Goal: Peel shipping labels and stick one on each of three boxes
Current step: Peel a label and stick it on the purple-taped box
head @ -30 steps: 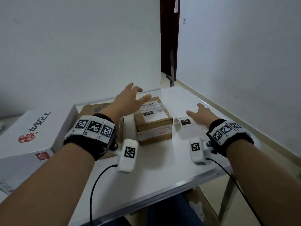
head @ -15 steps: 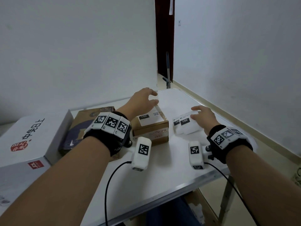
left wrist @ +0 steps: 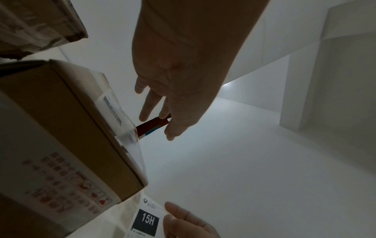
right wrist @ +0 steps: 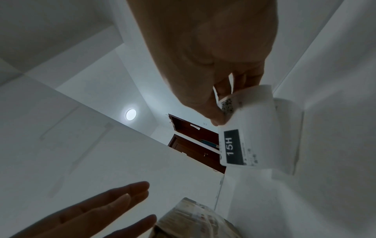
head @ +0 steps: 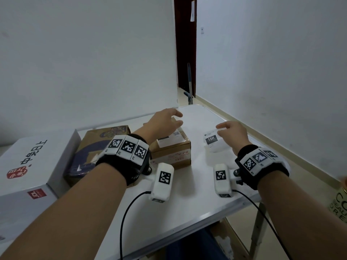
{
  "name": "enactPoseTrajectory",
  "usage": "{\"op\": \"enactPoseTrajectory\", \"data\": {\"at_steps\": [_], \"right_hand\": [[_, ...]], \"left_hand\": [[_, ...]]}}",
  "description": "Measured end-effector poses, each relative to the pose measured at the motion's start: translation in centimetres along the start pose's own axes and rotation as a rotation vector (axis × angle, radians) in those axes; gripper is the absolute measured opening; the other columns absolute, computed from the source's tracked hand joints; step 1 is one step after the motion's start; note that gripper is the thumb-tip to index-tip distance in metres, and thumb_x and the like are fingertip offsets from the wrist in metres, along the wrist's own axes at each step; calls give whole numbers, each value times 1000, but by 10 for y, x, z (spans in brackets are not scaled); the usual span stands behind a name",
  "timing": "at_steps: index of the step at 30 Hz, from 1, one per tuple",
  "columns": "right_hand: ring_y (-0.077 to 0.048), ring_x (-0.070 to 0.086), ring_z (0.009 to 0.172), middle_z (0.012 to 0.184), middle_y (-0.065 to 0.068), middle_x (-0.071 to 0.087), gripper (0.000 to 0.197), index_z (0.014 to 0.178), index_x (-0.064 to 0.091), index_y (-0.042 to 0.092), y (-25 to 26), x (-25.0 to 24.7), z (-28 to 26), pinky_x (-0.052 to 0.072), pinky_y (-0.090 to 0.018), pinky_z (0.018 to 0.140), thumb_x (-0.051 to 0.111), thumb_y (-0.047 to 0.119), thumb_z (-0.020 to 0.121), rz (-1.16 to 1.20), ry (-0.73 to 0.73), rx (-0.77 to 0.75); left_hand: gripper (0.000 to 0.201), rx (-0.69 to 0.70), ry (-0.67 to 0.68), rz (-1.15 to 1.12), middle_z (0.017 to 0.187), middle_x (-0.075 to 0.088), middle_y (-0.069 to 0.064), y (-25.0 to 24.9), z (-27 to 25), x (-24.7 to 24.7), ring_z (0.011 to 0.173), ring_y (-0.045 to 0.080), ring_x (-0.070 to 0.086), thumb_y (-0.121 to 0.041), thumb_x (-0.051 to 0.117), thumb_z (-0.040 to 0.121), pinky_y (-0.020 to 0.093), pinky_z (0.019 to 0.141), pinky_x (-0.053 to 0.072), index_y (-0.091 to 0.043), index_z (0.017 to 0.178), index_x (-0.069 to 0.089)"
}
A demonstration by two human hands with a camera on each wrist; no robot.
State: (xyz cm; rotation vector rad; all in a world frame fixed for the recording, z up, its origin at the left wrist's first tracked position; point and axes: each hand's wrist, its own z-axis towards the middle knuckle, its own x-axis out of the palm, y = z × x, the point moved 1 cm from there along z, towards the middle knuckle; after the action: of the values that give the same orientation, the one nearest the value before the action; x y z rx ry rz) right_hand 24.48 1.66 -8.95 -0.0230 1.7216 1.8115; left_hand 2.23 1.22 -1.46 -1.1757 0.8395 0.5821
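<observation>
A small brown box (head: pixel 170 152) stands mid-table with a white label (head: pixel 169 140) stuck on its top. My left hand (head: pixel 176 119) hovers just above that box, fingers straight and holding nothing; the left wrist view shows a gap between the fingers (left wrist: pixel 150 104) and the box (left wrist: pixel 67 128). To the right, my right hand (head: pixel 220 127) pinches the far end of a white "15H" shipping label (head: pixel 211 139) and lifts it off the label sheet (head: pixel 217 148) lying on the table. In the right wrist view the thumb (right wrist: pixel 213 116) presses the curling label (right wrist: pixel 242 145).
A flat brown box with blue print (head: pixel 93 145) lies left of the small box. A large white box (head: pixel 32 166) fills the left end of the white table (head: pixel 187 199). A bottle (head: pixel 339 203) shows at the right edge. White walls stand close behind and to the right.
My left hand has moved forward over the small box. My right hand went from lying on the labels to pinching one and raising its end. The camera tilted up.
</observation>
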Motion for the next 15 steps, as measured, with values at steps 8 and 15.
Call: {"op": "enactPoseTrajectory", "data": {"at_steps": [8,15], "right_hand": [[-24,63,109,124,-1,64,41,111,69,27,66,-3,-17,54,-38,92,52,-2,86,322,184,-199],[-20,69,96,123,-10,64,39,100,72,20,131,43,-52,58,-26,73,51,-11,88,568,578,-289]], "left_hand": [[28,-26,-85,-396,110,69,0,8,-4,-20,95,15,66,-20,54,96,23,82,55,-13,121,64],[30,-300,-110,-905,94,73,11,44,-34,-63,73,15,68,-27,51,99,20,59,56,-2,105,67]]}}
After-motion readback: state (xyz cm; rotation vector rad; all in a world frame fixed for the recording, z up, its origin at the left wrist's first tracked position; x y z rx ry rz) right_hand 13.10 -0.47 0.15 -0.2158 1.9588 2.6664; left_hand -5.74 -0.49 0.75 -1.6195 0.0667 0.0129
